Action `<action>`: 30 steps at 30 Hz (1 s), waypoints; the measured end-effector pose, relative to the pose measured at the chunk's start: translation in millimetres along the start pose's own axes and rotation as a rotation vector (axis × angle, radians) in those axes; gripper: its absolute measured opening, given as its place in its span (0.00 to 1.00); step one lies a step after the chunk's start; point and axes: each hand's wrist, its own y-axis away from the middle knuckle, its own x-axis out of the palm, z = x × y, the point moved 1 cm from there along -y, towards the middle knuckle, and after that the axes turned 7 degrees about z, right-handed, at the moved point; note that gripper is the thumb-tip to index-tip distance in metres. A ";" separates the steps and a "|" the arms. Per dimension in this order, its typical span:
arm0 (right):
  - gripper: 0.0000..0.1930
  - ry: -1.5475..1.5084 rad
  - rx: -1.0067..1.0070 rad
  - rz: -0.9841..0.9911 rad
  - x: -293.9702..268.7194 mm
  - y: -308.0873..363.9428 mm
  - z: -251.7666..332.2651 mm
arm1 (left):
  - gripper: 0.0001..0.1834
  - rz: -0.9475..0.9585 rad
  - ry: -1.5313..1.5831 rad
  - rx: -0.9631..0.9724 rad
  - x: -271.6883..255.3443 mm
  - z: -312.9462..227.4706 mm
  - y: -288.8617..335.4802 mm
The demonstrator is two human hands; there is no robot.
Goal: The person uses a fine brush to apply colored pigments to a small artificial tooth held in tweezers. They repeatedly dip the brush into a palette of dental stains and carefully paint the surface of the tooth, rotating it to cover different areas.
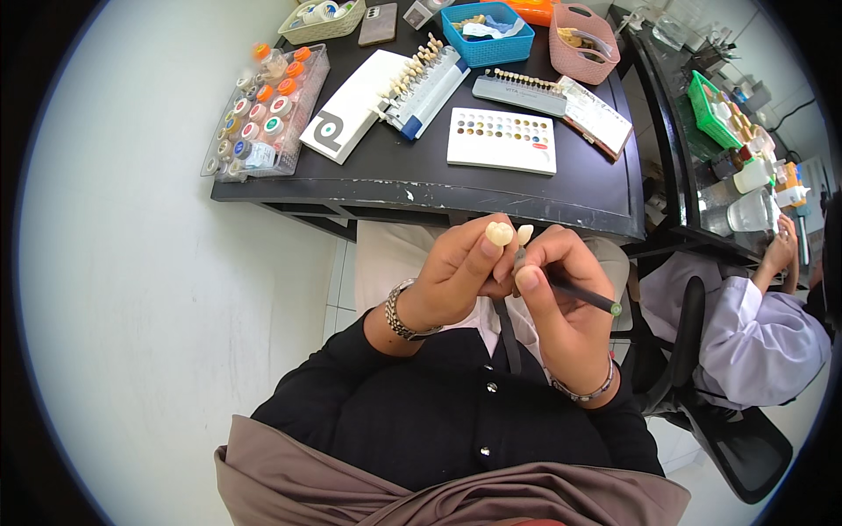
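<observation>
Hiding most of what it pinches, the left hand (pixel 456 272) shows only the pale, glossy tops of a small tooth-shaped piece (pixel 500 232) above its fingertips; how the piece is seated between the fingers cannot be made out. Just right of that piece, a second cream-coloured tooth form (pixel 524 233) stands at the tip of a thin dark tool (pixel 579 295), whose working end is covered by the right hand (pixel 561 298). Both hands are closed, the left on the tooth piece, the right on the tool in a pen grip, knuckles touching, wrists bent up in front of the chest. Beyond the tooth piece lies a black table (pixel 395 180) with a flat white palette (pixel 502 139) dotted with colour wells; a co-worker's white sleeve (pixel 754 324) is cut off at the right rim.
</observation>
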 end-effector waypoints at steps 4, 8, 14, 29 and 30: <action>0.03 -0.060 0.019 -0.020 1.4 1.0 -1.9 | 0.16 -0.028 -0.026 -0.008 -0.5 4.5 2.3; 0.04 -0.172 0.125 -0.053 -0.8 1.7 -5.9 | 0.16 -0.064 0.049 -0.044 0.9 13.7 2.0; 0.05 -0.094 0.143 -0.118 -6.9 4.0 -30.6 | 0.16 -0.123 0.142 -0.110 -4.4 35.1 4.7; 0.03 -0.082 0.224 -0.137 -27.0 -15.2 -41.7 | 0.16 -0.116 0.121 -0.165 -20.5 54.6 -17.0; 0.03 -0.073 0.205 -0.143 -26.8 -16.2 -42.3 | 0.17 -0.106 0.111 -0.166 -21.9 54.7 -17.9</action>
